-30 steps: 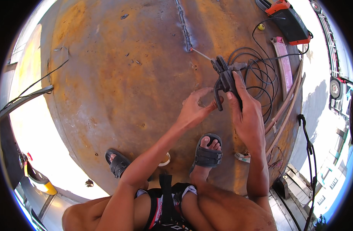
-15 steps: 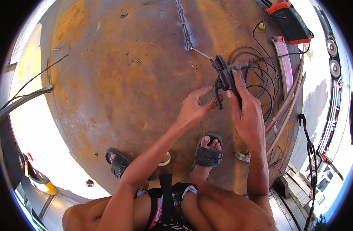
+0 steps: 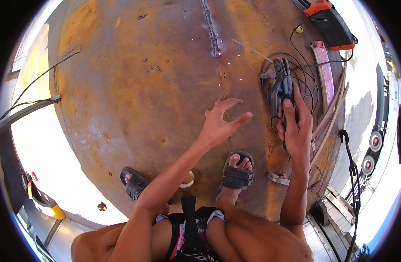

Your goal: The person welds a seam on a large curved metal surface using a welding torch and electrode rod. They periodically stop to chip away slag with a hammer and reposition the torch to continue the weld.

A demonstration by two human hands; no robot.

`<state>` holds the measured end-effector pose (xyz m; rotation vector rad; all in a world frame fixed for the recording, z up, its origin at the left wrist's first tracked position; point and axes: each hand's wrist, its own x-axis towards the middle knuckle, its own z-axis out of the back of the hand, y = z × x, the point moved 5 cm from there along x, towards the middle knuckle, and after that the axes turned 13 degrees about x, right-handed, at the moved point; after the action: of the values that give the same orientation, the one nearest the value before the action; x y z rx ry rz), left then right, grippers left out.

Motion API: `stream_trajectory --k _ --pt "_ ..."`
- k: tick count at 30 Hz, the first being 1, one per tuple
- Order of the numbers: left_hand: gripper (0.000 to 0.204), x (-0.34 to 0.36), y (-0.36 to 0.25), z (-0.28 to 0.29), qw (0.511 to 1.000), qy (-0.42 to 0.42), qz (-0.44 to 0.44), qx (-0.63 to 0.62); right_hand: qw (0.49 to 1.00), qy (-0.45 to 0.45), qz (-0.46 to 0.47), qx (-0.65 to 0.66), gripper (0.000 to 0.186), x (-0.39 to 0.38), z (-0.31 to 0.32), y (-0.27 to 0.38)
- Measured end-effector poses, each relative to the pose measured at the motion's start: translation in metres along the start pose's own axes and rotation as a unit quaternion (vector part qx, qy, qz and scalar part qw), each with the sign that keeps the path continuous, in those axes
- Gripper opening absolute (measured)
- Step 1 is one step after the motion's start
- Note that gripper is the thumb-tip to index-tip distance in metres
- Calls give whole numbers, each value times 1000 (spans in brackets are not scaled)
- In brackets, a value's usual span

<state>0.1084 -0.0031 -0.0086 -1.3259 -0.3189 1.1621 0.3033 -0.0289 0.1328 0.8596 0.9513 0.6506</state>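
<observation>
My right hand (image 3: 298, 124) is wrapped round a black electrode holder (image 3: 282, 81), right of the seam. A thin welding rod (image 3: 253, 50) sticks out of its jaws toward the upper left, its tip apart from the metal. My left hand (image 3: 222, 121) hovers over the rusty plate with thumb and fingers spread, holding nothing. A dark weld bead (image 3: 210, 28) runs down from the top edge of the view, with a small bright glow at its lower end. Several bright specks lie scattered round that end.
A black and orange welding machine (image 3: 329, 24) stands at the upper right. Coiled black cable (image 3: 312, 87) lies beside the holder. Near it are a pink rod packet (image 3: 323, 72) and a small yellow-green ball (image 3: 299, 29). A tape roll (image 3: 188, 180) sits between my sandalled feet.
My right hand has swung the electrode holder to the right, and the rod tip has left the bead's end. Bright specks have appeared. My left hand stays nearly in place, now apart from the holder.
</observation>
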Motion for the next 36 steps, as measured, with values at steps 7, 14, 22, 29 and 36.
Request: stream_trajectory --k 7,14,22,29,36 --pt "81 4 2 0 999 -24 -16 34 967 60 209 -129 54 -22 -22 3" --pt "75 1 3 2 999 -28 -13 19 965 83 201 -146 56 -25 -32 -7" --pt "75 2 -4 7 1000 -21 -4 5 966 82 194 -152 55 -21 -35 -4" --pt "73 4 -1 7 1000 -26 -2 -1 966 83 197 -146 54 -18 -36 -6" --pt "72 4 -7 8 1000 -28 -3 2 965 82 198 -148 54 -16 -35 -7"
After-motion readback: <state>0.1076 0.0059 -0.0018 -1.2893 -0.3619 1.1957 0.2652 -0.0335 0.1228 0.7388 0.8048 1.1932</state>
